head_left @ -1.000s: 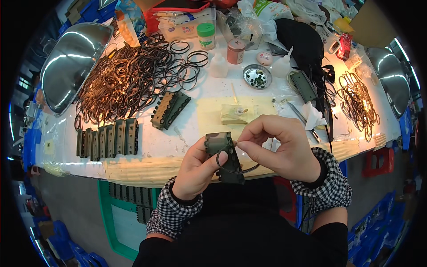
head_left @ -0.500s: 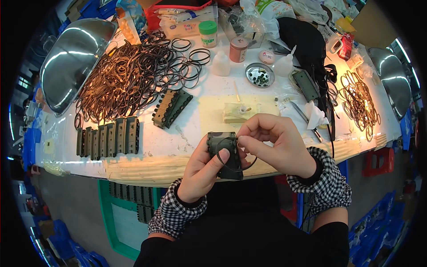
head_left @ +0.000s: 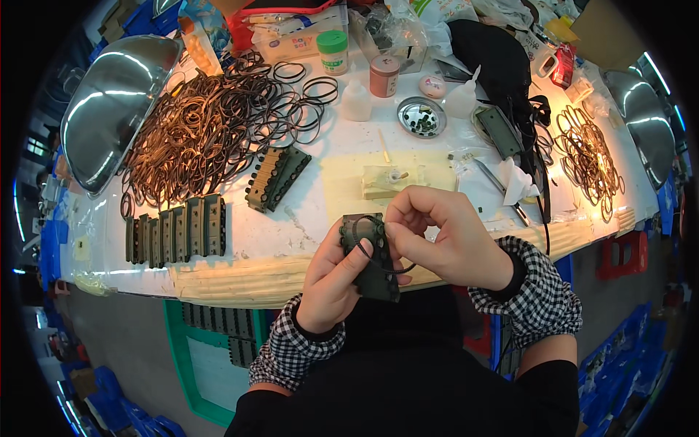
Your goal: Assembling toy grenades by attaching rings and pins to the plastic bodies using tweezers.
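My left hand is closed round a dark green toy tank hull with small wheels along its edge, held over the table's front edge. A thin dark rubber track loop lies across the hull, and my left thumb presses on it. At the hull's upper right edge, my right hand pinches with thumb and forefinger on the loop; the fingertips hide the exact grip. Two similar wheeled hulls lean together on the table, left of my hands. Several more hulls stand in a row farther left.
A big heap of track loops covers the back left, a smaller heap the right. Beyond my hands are a yellowish block, a metal dish with small green parts, squeeze bottles and tweezers. A green tray sits below.
The loop has shifted up and left over the hull, its upper part now lying across the hull's top. Both hands keep their holds, and the head view has moved slightly.
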Demonstrator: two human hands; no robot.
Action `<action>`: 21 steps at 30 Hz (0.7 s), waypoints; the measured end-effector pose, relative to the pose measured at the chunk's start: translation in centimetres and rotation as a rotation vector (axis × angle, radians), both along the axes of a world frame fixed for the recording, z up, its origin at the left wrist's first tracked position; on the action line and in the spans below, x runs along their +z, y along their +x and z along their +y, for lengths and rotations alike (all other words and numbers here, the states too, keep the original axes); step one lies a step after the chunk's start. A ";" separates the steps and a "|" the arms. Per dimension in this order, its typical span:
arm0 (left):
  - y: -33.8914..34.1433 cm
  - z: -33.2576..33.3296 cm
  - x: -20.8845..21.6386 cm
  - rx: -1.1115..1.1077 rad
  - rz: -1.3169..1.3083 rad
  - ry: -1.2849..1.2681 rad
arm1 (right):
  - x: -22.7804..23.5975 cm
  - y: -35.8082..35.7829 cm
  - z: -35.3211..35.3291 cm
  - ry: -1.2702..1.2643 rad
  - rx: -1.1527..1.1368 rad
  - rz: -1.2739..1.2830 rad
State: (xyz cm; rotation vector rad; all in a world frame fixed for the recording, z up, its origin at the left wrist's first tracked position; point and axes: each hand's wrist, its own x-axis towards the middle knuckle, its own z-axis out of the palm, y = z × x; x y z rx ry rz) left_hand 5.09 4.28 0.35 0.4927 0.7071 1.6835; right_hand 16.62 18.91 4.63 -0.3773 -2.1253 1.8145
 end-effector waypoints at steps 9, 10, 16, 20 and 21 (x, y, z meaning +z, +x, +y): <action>0.8 0.6 0.2 0.067 0.194 -0.066 | -0.3 0.4 0.5 0.073 -0.020 -0.023; 0.7 0.7 0.2 0.042 0.171 -0.061 | -0.3 0.5 0.6 -0.017 -0.011 -0.027; 1.4 1.2 -0.1 0.131 0.195 -0.082 | -0.6 0.7 -0.1 0.248 -0.106 0.008; 1.0 1.0 -0.7 -0.005 0.022 0.025 | -0.2 1.1 0.6 -0.379 0.017 -0.065; 0.8 1.0 -1.0 -0.035 -0.015 0.044 | -0.1 1.1 0.5 -0.229 -0.018 -0.069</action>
